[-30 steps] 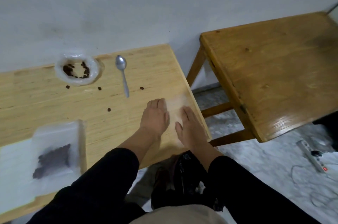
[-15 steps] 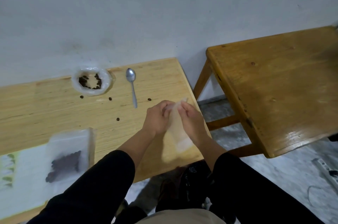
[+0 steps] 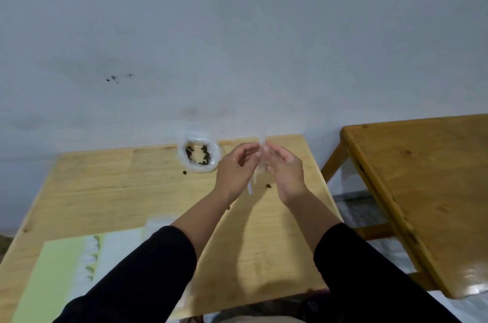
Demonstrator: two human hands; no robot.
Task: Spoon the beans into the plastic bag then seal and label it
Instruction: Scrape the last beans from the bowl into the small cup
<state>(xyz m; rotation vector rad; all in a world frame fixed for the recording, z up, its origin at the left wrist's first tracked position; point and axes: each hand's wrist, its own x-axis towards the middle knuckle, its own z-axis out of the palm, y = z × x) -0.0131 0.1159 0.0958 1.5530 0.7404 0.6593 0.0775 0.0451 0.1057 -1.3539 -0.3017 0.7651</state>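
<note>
- Sheet (image 3: 50, 277), green/white, lower L of table (image 3: 105, 190); near edge cut off by frame, right part under L sleeve (image 3: 137, 280). Print on it too blurred to read.
- Pale clear plastic patch (image 3: 159, 219) by sheet's far corner, mostly hidden behind L forearm; cannot tell what it is.
- Bowl (image 3: 199, 155), white/clear, at back of table near wall (image 3: 237, 32); dark beans (image 3: 204, 149) in ring inside. One loose bean (image 3: 184, 172) just in front, on table.
- L hand (image 3: 235, 167) raised above table, fingers curled, tips pinching top of bag (image 3: 257, 172).
- Bag: thin, clear, held upright between both hands, off table; edges hard to trace vs. wood, looks empty but not sure.
- R hand (image 3: 284, 167) fingers curled, pinching same bag top opposite L.
- Another bean (image 3: 268, 186) on table below hands.
- 2nd table (image 3: 422, 177), darker wood, at R, apart from first; far and R sides cut off.
</note>
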